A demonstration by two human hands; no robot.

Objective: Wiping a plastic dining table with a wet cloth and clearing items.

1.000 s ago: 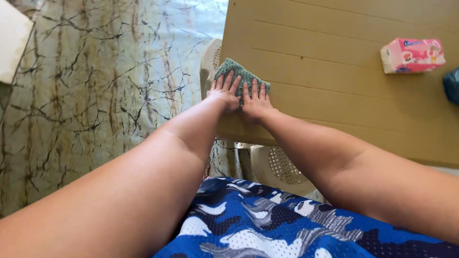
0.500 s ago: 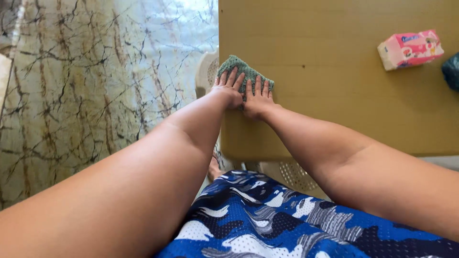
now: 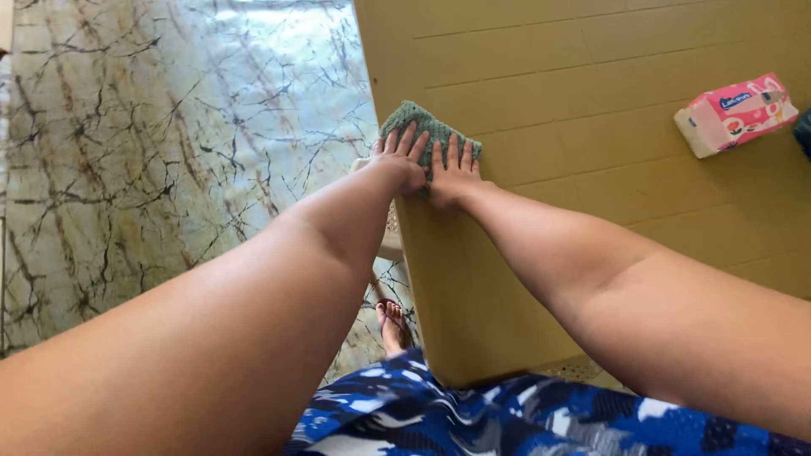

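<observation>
A folded green cloth point(image 3: 422, 125) lies on the tan plastic table point(image 3: 591, 93), close to its left edge. My left hand point(image 3: 397, 162) and my right hand point(image 3: 452, 173) rest side by side on the cloth's near part, palms down and fingers flat, pressing it onto the tabletop. Both forearms stretch out from the bottom of the view. Only the cloth's far half shows beyond my fingertips.
A pink tissue pack point(image 3: 735, 114) lies on the table at the right, with a dark object at the right border. Marble-patterned floor point(image 3: 169, 152) fills the left side. A cream plastic chair point(image 3: 390, 241) peeks from under the table, and my foot point(image 3: 393, 325) shows below.
My view has shifted, so the table now runs further toward me. Both hands stay flat on the cloth near the table's left edge, at most sliding slightly.
</observation>
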